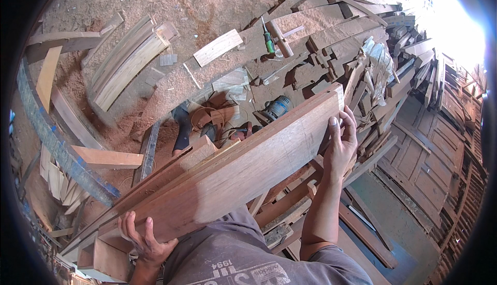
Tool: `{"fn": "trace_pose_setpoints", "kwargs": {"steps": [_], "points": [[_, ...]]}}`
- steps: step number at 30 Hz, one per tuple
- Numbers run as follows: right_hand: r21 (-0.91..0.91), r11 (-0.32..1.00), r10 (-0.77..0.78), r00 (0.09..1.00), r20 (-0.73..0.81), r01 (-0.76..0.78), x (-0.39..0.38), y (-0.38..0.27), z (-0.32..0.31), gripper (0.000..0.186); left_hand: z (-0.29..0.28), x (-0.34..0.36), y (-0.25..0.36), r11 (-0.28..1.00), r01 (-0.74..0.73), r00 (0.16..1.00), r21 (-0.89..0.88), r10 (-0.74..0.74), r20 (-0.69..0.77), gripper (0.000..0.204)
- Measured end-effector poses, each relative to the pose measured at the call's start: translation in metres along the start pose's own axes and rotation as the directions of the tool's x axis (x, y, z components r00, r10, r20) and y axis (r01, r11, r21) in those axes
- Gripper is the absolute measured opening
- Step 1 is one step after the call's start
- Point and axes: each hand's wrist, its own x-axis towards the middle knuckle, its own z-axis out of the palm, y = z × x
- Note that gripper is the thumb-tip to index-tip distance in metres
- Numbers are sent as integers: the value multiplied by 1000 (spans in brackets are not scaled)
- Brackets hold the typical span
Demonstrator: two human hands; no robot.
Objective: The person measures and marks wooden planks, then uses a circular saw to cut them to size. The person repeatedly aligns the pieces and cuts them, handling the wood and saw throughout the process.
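Observation:
A long, wide wooden board (248, 166) runs slantwise in front of my body, its near-left part darker and redder than the rest. My right hand (341, 142) grips its far right end, thumb on the broad face and fingers around the end. Lower left, my left hand (147, 241) holds the board's lower edge, its fingertips against the wood. Behind the board lie further long planks (181, 168), partly covered by it. Close to my left hand is a box-like wooden piece (106, 261).
Beyond the board, a blue power tool (277, 108) sits among offcuts. A green-handled screwdriver (268, 41) and a wooden mallet (279, 39) lie on a dusty surface. Curved wooden pieces (129, 62) stand at left; scrap wood (414, 72) and a panelled door (427, 150) are at right.

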Motion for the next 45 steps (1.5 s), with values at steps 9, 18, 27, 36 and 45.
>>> {"fn": "trace_pose_setpoints", "kwargs": {"steps": [9, 18, 27, 36, 45], "points": [[-74, 997, -24, 1000, 8, 24, 1, 0, 1, 29, -2, 1, -1, 1000, 17, 1000, 3, -17, -16, 116], [-319, 946, -7, 991, 137, 51, 11, -13, -11, 40, -15, -39, -4, 903, 408, 887, -137, -427, -175, 86], [-343, 938, -15, 993, 115, 54, 20, 5, -20, 56, 4, -91, -32, 424, 811, 297, -404, -892, -340, 63], [-466, 883, -28, 997, 67, 56, 20, 3, -15, 59, 12, -91, -36, 320, 769, 228, -553, -946, -230, 63], [-459, 885, -66, 996, 57, 84, 18, 5, -6, 60, 17, -81, -29, 297, 816, 197, -497, -950, -244, 60]]}}
